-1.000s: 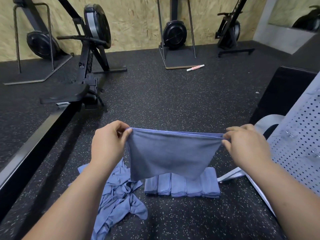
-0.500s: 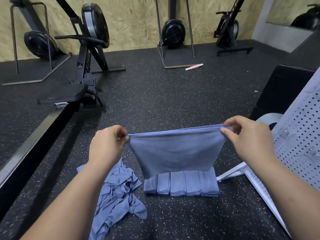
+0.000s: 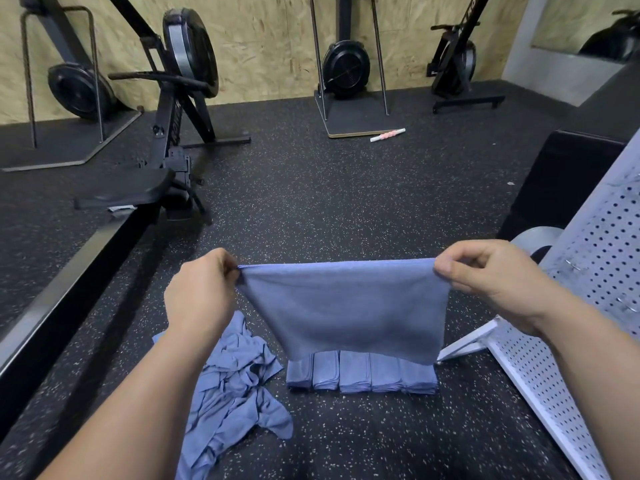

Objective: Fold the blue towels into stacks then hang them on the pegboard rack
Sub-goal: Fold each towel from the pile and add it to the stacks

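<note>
Head view: the left hand (image 3: 201,292) and right hand (image 3: 491,275) each pinch a top corner of a blue towel (image 3: 346,310), stretched taut in the air above a row of folded towels (image 3: 362,374) on the floor. An unfolded heap (image 3: 232,386) lies beside the row; the pegboard rack (image 3: 588,282) leans at right. If either pinch loosens, the towel could drop crooked and spoil the fold.

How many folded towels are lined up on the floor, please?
5 folded towels, side by side in one row beneath the held towel, between the crumpled pile and the pegboard rack; the hanging edge may hide more.
</note>
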The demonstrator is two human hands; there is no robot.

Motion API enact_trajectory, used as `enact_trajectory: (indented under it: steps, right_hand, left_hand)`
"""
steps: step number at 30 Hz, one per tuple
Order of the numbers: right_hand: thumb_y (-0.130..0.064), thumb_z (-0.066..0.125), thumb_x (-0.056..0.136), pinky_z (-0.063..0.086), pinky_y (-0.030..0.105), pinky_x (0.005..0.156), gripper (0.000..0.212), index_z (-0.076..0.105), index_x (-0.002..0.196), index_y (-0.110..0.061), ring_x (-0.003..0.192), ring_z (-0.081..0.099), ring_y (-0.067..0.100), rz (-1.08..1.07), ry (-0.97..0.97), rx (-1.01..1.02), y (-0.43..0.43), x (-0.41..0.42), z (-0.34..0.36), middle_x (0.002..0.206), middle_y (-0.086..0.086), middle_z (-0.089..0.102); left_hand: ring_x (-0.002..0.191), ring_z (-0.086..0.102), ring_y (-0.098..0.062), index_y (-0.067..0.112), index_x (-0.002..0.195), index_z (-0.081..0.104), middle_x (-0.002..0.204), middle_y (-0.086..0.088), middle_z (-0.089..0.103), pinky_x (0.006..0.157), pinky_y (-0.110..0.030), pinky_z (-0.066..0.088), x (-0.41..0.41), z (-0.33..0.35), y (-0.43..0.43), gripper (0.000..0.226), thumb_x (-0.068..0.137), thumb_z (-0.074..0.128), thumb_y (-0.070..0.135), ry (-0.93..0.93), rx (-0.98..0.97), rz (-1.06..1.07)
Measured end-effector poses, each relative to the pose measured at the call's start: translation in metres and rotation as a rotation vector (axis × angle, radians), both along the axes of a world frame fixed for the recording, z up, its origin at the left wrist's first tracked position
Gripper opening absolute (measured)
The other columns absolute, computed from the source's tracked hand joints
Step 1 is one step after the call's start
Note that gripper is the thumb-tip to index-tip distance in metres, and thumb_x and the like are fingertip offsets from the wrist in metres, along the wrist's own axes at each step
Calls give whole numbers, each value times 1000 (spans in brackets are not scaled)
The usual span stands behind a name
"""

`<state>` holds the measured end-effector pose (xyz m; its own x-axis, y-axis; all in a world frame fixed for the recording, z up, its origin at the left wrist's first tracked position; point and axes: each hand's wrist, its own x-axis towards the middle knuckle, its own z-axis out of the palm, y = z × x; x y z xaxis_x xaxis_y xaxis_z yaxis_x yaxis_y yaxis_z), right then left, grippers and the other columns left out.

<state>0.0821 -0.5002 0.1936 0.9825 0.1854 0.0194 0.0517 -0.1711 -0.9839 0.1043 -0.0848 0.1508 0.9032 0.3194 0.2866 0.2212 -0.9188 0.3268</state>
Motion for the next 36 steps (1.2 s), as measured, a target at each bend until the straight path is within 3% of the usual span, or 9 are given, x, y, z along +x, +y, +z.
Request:
enact_trajectory:
  steps: [3, 7, 10, 13, 18, 21, 26, 30, 36]
  right_hand:
    - [-14, 78, 86, 59, 22, 83, 19, 77, 99, 0, 88, 71, 16, 75, 34, -38, -3, -3, 4, 98, 15, 79]
    - [-20, 77, 93, 54, 31, 77, 11, 75, 98, -10, 74, 66, 8, -249, -96, -6, 0, 4, -7, 87, 5, 80]
    - [-23, 76, 97, 55, 35, 77, 11, 75, 101, -13, 78, 68, 16, -400, -114, 88, 3, 9, -15, 92, 9, 80]
    - [-31, 74, 99, 51, 38, 74, 15, 74, 103, -17, 78, 62, 19, -512, -112, 146, 2, 12, -18, 92, 14, 77]
    - [-38, 75, 98, 52, 45, 83, 16, 77, 100, -22, 84, 63, 15, -644, -101, 241, -1, 13, -18, 88, -2, 76]
    - [-34, 77, 97, 55, 41, 89, 17, 78, 101, -17, 91, 68, 14, -642, -30, 334, 0, 17, -16, 97, 0, 79]
    - [-30, 81, 93, 56, 21, 62, 16, 78, 94, -14, 70, 65, 7, -652, 96, 356, 8, 19, -20, 94, 1, 77]
    - [-24, 84, 91, 58, 28, 65, 12, 81, 89, -12, 71, 63, 12, -635, 86, 261, 28, 18, -27, 81, 3, 75]
    - [-20, 85, 89, 63, 39, 77, 8, 82, 95, -14, 72, 71, 18, -487, 55, 95, 71, 13, -40, 80, 4, 80]
  left_hand:
    - [85, 65, -33, 32, 98, 69, 90, 1, 75, 68, -37, 50, 0, 1, 1, 4, 98, 67, 28, -54, -37, -4]
    - [90, 68, -37, 33, 105, 74, 96, -4, 76, 70, -38, 52, -3, 7, -6, 10, 101, 66, 31, -65, 51, -47]
    - [87, 69, -33, 30, 101, 76, 91, 0, 76, 69, -36, 50, -3, 9, -14, 8, 100, 68, 31, -74, 19, -81]
    - [70, 65, -12, 24, 90, 76, 76, 12, 72, 65, -30, 44, 3, 6, -10, 8, 97, 75, 28, -86, -392, -138]
    - [72, 57, -9, 12, 100, 76, 79, 3, 68, 69, -20, 50, 8, 14, -14, 11, 104, 67, 18, -66, -1339, -327]
    - [80, 60, -12, 16, 98, 80, 96, -6, 69, 72, -21, 54, 10, 19, -18, 12, 97, 72, 25, -82, -1552, -320]
    - [64, 61, -10, 12, 95, 77, 76, -3, 69, 64, -22, 57, 8, 11, -37, 7, 99, 74, 16, -134, -1410, -88]
    - [54, 54, -11, 5, 94, 77, 58, 1, 59, 63, -27, 60, 2, 5, -60, 5, 95, 79, 9, -90, -1351, -39]
    - [64, 68, -15, 2, 96, 77, 71, -8, 74, 73, -36, 63, -13, 3, -110, 7, 92, 81, 6, 14, -1336, -205]
